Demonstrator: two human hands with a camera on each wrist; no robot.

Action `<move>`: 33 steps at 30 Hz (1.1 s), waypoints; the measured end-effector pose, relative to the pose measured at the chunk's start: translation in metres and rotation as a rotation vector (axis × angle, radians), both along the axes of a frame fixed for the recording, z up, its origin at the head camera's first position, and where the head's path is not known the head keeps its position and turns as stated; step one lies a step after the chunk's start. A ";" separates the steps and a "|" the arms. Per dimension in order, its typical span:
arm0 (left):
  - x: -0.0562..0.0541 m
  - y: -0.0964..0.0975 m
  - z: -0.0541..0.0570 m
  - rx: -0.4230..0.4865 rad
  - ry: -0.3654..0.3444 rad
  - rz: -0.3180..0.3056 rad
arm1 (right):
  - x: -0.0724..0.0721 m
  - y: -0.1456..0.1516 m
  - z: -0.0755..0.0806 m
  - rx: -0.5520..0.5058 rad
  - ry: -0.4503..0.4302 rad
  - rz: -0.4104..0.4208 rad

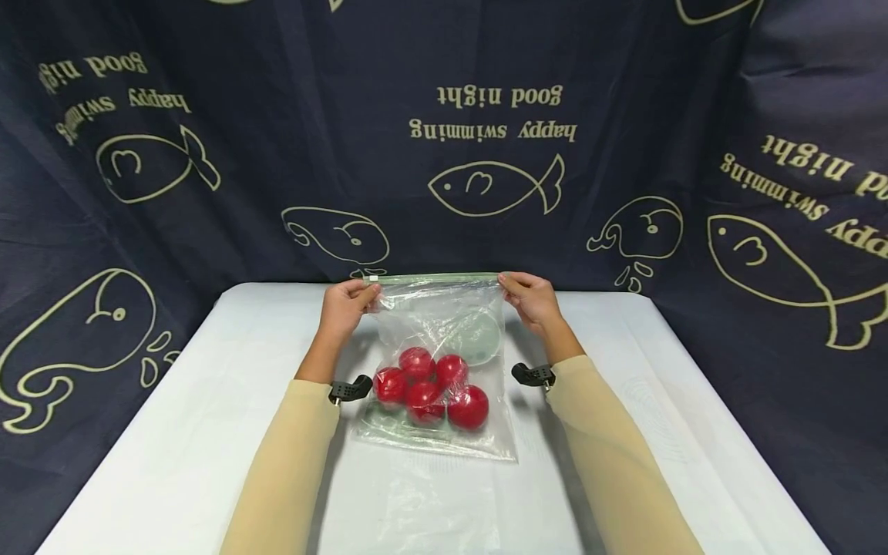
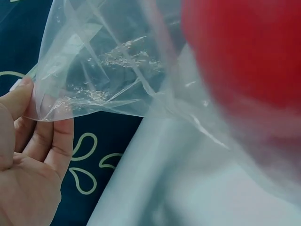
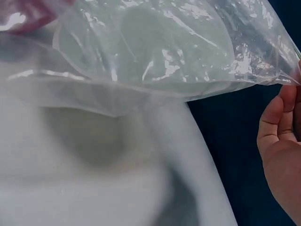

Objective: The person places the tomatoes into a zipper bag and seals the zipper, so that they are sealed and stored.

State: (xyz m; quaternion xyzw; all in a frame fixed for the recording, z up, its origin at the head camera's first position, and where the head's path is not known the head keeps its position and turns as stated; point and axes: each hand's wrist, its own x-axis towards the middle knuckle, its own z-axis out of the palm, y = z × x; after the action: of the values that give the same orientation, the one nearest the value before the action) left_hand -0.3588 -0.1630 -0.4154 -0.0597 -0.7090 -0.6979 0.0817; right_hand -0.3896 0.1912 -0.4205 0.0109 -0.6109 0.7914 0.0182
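A clear plastic zip bag [image 1: 402,312] is held up by its top edge, between both hands. Its pale green zip strip [image 1: 437,278] is stretched straight, with a white slider [image 1: 375,278] at the left end. Inside lie several glossy red balls [image 1: 468,407], bunched low in the bag, and a flat, rounded pale green piece [image 1: 479,339] at the upper right. My left hand [image 1: 347,305] pinches the top left corner between thumb and fingers. At the top right corner, my right hand [image 1: 533,299] pinches the strip's other end. The right wrist view shows the pale green piece [image 3: 155,47] through creased film.
A white-covered table [image 1: 243,432] lies beneath the bag. Behind it and at both sides hangs a dark blue cloth [image 1: 486,239] printed with fish and lettering. Black wrist mounts [image 1: 352,388] sit at both cuffs.
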 end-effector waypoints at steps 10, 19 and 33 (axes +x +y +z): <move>-0.020 0.004 -0.022 0.045 0.058 0.039 | 0.000 0.001 -0.006 -0.047 0.023 -0.021; -0.020 0.009 -0.029 0.173 0.007 0.018 | 0.002 -0.005 -0.005 -0.051 0.053 -0.042; -0.017 0.013 -0.030 0.254 0.010 -0.017 | 0.005 -0.038 0.041 0.727 0.450 -0.098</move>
State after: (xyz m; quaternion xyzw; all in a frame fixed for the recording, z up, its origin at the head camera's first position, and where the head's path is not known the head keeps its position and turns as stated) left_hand -0.3759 -0.1500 -0.4455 -0.0584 -0.6140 -0.7824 0.0863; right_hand -0.3846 0.1536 -0.3796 0.1599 -0.8307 0.5006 0.1837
